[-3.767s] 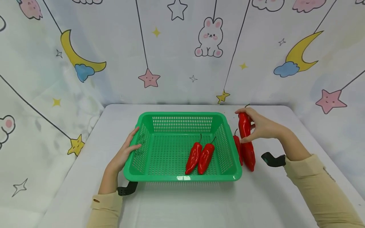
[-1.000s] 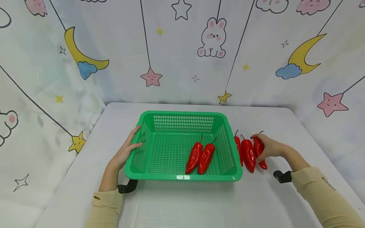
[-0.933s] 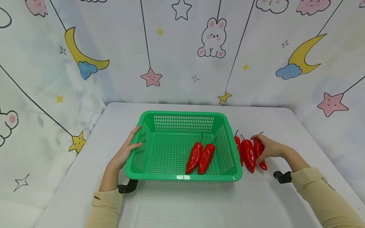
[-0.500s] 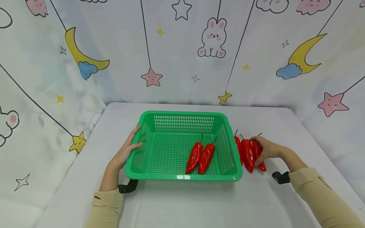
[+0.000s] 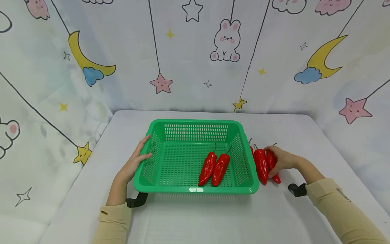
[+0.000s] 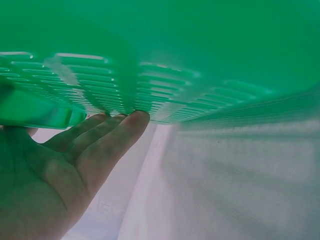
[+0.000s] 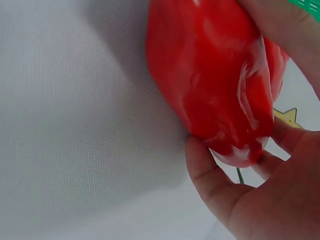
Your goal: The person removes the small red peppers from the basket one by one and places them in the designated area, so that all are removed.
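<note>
A green plastic basket [image 5: 195, 190] stands on the white table with two red chili peppers [image 5: 208, 169] lying in its right half. My left hand [image 5: 131, 167] holds its left wall, thumb over the rim; in the left wrist view the fingers [image 6: 112, 142] lie fairly straight against the slotted outside. Right of the basket my right hand [image 5: 283, 160] grips another red chili pepper [image 7: 210, 75] between thumb and fingers, low at the table. That pepper touches a second one [image 5: 260, 166] on its left. A third pepper [image 5: 251, 150] is mostly hidden behind the basket's right rim.
The table [image 5: 195, 220] is covered with a white cloth. Behind it hangs a backdrop [image 5: 189, 61] printed with stars, moons and a rabbit. A black wrist mount [image 5: 136, 200] sits at the left wrist, close to the basket's front left corner; another [image 5: 297, 190] is at the right wrist.
The right hand has set down a pepper it held raised earlier, beside the two others. Since then it has slid leftward, shifting the row toward the basket. The left hand stays put.
</note>
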A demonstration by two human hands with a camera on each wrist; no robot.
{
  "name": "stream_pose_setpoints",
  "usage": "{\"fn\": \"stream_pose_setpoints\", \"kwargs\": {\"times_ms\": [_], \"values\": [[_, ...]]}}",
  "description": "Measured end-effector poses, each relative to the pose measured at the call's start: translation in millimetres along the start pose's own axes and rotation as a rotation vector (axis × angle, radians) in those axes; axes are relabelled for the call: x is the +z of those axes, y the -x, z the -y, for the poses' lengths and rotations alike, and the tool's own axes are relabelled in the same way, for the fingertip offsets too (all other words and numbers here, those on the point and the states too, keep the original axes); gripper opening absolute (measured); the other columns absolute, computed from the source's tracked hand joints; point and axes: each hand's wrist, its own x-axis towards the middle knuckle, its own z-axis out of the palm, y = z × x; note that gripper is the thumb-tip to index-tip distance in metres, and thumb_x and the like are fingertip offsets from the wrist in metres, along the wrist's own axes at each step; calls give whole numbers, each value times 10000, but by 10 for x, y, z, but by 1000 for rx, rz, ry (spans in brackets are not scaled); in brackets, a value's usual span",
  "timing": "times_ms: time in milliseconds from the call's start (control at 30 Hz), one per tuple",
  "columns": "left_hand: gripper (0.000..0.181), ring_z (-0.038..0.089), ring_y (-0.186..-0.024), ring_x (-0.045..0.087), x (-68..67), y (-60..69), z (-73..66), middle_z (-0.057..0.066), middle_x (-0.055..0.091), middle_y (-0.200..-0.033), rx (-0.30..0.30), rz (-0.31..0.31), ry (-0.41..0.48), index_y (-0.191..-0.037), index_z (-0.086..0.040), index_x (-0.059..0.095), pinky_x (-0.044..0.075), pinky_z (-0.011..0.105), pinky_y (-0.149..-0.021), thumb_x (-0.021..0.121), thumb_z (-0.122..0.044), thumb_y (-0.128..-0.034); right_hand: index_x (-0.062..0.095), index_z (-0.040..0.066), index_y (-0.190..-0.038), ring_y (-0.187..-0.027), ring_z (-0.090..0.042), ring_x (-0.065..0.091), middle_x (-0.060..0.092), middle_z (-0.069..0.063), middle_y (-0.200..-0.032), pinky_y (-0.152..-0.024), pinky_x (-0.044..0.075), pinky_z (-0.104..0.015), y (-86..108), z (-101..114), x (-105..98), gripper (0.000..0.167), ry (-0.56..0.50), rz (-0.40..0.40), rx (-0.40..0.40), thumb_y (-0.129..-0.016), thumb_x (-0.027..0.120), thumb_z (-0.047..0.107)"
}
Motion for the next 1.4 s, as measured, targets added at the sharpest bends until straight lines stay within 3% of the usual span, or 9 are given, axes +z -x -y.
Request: {"fn": "stream_pose_setpoints", "kwargs": {"times_ms": [367,1000,1400], "values": [[657,295,-1355,56,12,9,-17,3,-53,-1516,2,2,11,-1478,-300,60,173,553,-1001,417,-133,-952,277,-35,-1308,-1106,-423,364,400,-212,-1190,-709,509,-404,-20,3,25,1010,-7,4,-4,-537,874,228],[655,287,-1355,53,6,5,-8,-6,-55,-1516,9,6,14,-1477,-305,62,181,542,-999,420,-140,-954,275,-37,-1329,-1117,-459,358,369,-249,-1229,-700,513,-421,39,2,14,998,-45,-25,-78,-564,863,215],[652,295,-1352,69,4,5,-13,1,-53,-1516,2,3,14,-1477,-307,62,199,538,-992,412,-128,-957,246,22,-1383,-1065,-475,383,280,-295,-1304,-641,515,-388,116,64,-83,1052,-14,-95,-88,-561,860,258]]}}
